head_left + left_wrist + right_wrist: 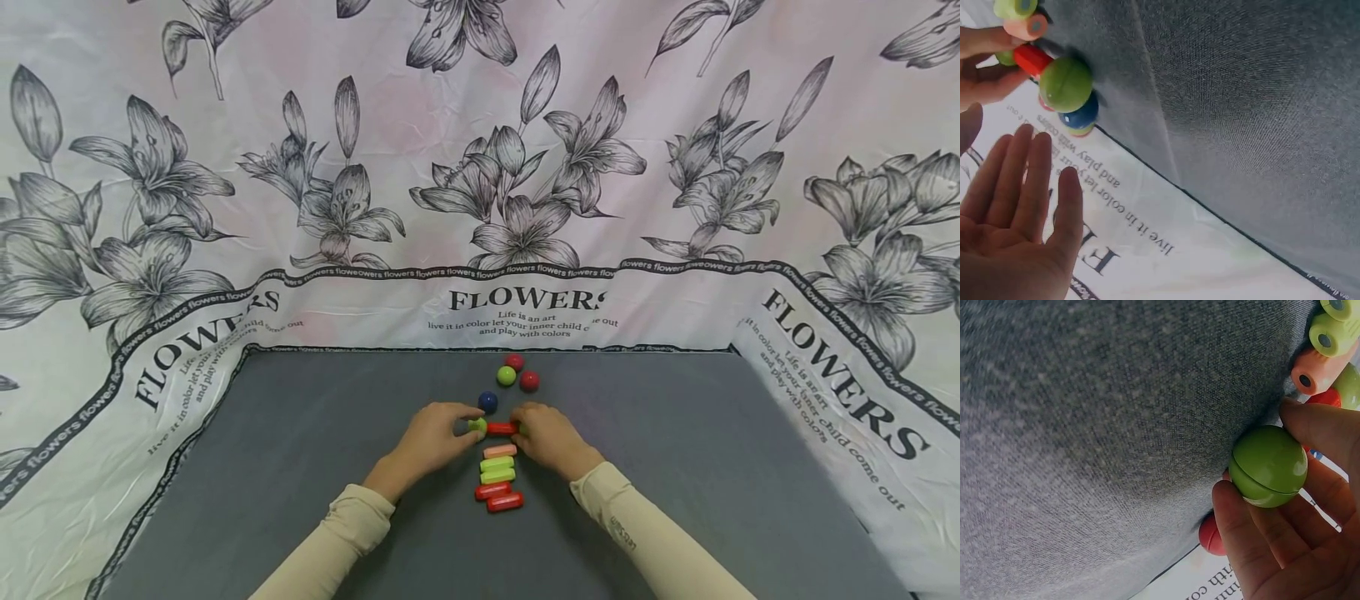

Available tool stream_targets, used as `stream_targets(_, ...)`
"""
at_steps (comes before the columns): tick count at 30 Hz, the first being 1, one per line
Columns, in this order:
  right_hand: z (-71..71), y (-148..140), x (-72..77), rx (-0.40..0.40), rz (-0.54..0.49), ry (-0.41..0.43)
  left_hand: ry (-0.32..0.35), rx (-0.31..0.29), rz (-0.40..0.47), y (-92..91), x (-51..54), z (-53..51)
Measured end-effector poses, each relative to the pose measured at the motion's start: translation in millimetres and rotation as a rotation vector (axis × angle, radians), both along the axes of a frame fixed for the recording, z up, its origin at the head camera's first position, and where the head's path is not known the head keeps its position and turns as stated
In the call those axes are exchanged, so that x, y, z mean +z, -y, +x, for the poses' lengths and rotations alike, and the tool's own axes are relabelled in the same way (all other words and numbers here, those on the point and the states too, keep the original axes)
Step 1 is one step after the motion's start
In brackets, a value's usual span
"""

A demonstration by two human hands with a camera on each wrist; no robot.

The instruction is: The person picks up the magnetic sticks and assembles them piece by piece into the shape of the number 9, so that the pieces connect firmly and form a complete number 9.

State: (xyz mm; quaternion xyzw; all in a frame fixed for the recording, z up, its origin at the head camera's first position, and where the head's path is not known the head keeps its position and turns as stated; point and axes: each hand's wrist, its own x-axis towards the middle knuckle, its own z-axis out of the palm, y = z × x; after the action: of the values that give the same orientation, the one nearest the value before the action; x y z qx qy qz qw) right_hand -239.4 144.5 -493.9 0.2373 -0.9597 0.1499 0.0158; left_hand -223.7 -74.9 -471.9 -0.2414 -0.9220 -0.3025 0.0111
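Note:
A red rod (501,428) lies crosswise on the grey table with a green ball at each end. The fingers and thumb of my right hand (553,437) grip the right-end green ball (1269,465). At the other end, my left hand (437,437) is beside the left-end green ball (1065,84); in the left wrist view its fingers are spread and relaxed, apart from that ball. A dark blue ball (487,402) sits just behind the rod. Directly in front lies a pink rod (499,451), its end showing a dark round spot in the right wrist view.
Nearer me, two yellow-green rods (497,477) and two red rods (505,502) lie in a column. Farther back are two red balls (529,381) and a light green ball (506,376). A flower-printed cloth (360,308) borders the table's back and sides.

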Motion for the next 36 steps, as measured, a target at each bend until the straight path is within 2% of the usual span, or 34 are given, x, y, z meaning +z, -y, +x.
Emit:
stream_targets(6, 1.8, -1, -1.0, -0.002, -0.015, -0.011, 0.041, -0.073, 0.021, -2.9, -7.0, 8.4)
stream_targets(14, 1.7, -2, -3.3, -0.003, -0.016, -0.022, 0.089, -0.13, 0.02, -8.1, -20.5, 7.2)
stream_targets(22, 3.3, -1, -1.1, -0.009, -0.013, -0.017, 0.078, -0.143, 0.002, -12.5, -25.2, 5.8)
stream_targets(36, 0.8, -2, -3.7, -0.002, -0.028, -0.027, 0.076, -0.123, -0.037, -18.8, -32.2, -1.4)
